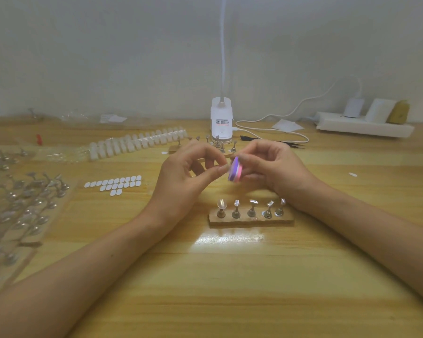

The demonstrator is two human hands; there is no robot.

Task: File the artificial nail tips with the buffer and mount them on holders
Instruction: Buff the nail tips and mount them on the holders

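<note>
**Ana:** What is the right hand (266,167) holding?

**Ben:** Its fingers are curled round the buffer (235,172), the purple and pink block. It is up in the air over the table (230,276).

**Ana:** And the left hand (188,172)?

**Ben:** Its thumb and finger are pinched tight, right at the buffer's edge. I think a nail tip is in there, but it is too small to see for sure.

**Ana:** What could go wrong?

**Ben:** The pinch is tiny. If the buffer rubs hard, the tip could pop out and fly off. It looks see-through, so it would be hard to find.

**Ana:** Anything else?

**Ben:** Rub too long and the tip might go thin or lopsided. A fingertip could get scraped too.

**Ana:** What is under the hands?

**Ben:** Five holders (250,211) stand in a wooden strip (252,222), each with something shiny on top. If a wrist drops, it could knock them over.

**Ana:** And farther out?

**Ben:** A row of fresh tips (137,142) lies at the back left. There are white sticky dots (115,184) near it and a heap of spare holders (22,198) far left. A flying tip could get lost among those.
</note>
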